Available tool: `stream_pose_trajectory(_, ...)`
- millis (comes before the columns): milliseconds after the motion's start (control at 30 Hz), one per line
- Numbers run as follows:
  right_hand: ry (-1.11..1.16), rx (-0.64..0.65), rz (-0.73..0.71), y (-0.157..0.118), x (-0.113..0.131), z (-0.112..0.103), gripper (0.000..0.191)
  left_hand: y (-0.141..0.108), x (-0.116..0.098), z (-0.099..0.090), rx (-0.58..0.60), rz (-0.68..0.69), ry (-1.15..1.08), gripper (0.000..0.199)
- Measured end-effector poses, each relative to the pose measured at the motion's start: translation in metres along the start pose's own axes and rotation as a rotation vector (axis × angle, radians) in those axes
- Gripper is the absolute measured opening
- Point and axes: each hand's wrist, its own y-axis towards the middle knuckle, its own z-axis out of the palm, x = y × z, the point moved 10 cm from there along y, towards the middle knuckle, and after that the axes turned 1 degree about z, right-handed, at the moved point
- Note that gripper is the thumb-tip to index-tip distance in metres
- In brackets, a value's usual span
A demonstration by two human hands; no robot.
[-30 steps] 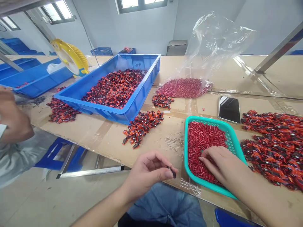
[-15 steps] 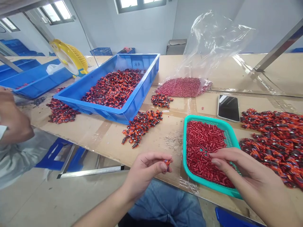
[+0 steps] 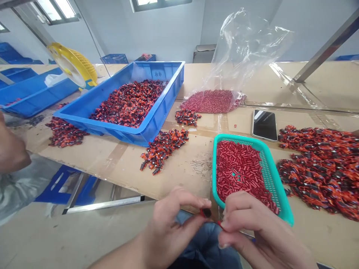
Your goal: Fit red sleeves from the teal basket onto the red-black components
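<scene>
The left hand (image 3: 174, 222) is closed in a pinch on a small dark-tipped piece (image 3: 206, 213), just beyond the tabletop's near edge and above the person's lap. Its round dark end faces right, towards the other hand; the fingers hide the rest, so its full long axis cannot be told. The right hand (image 3: 252, 224) pinches a small red piece (image 3: 220, 223), whose visible tip pokes up and left towards the dark end, a narrow gap between them.

Just beyond the right hand, the green basket (image 3: 214, 168) of red tubes (image 3: 238, 164) slants from upper left to lower right, its near rim partly behind that hand. Left of it, a strip of brown tabletop (image 3: 193, 183) gives side room as far as a loose orange-and-black pile (image 3: 165, 149); on the right, a larger heap (image 3: 322, 172) crowds the basket's rim. Farther off lie a phone (image 3: 264, 125), the blue crate (image 3: 168, 108) and a clear bag (image 3: 238, 59) with red tubes at its base
</scene>
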Motion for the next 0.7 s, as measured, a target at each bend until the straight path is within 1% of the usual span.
stream_pose_trajectory(100, -0.040, -0.012, -0.049, 0.002, 0.006, 0.004, 0.005, 0.002, -0.017, 0.004, 0.052, 0.136, 0.108, 0.022)
stream_pose_trajectory(233, -0.083, -0.011, -0.096, 0.003, 0.007, 0.008, 0.006, 0.002, -0.027, 0.009, 0.106, 0.207, 0.175, 0.021)
stream_pose_trajectory(300, -0.079, -0.011, -0.074, 0.004, 0.005, 0.010, 0.008, -0.001, -0.031, 0.011, 0.112, 0.251, 0.204, 0.019)
stream_pose_trajectory(367, -0.009, -0.014, 0.021, 0.003, -0.004, 0.010, 0.013, -0.005, -0.036, 0.014, 0.116, 0.307, 0.244, 0.017)
stream_pose_trajectory(400, 0.053, -0.012, 0.111, 0.002, -0.012, 0.010, 0.016, -0.007, -0.040, 0.016, 0.112, 0.336, 0.268, 0.016)
stream_pose_trajectory(467, 0.204, 0.023, 0.340, -0.003, -0.034, 0.016, 0.021, -0.011, -0.047, 0.016, 0.079, 0.372, 0.305, 0.015)
stream_pose_trajectory(533, 0.320, 0.124, 0.527, -0.012, -0.050, 0.027, 0.026, -0.011, -0.052, 0.015, 0.070, 0.356, 0.329, 0.020)
stream_pose_trajectory(567, 0.351, 0.184, 0.571, -0.015, -0.053, 0.031, 0.027, -0.010, -0.054, 0.015, 0.084, 0.346, 0.336, 0.023)
stream_pose_trajectory(600, 0.368, 0.242, 0.583, -0.016, -0.053, 0.035, 0.027, -0.009, -0.056, 0.016, 0.124, 0.346, 0.336, 0.026)
stream_pose_trajectory(633, 0.374, 0.287, 0.575, -0.016, -0.052, 0.037, 0.028, -0.008, -0.058, 0.020, 0.184, 0.360, 0.336, 0.028)
stream_pose_trajectory(700, 0.373, 0.345, 0.549, -0.017, -0.049, 0.039, 0.037, -0.009, -0.062, 0.024, 0.288, 0.420, 0.328, 0.027)
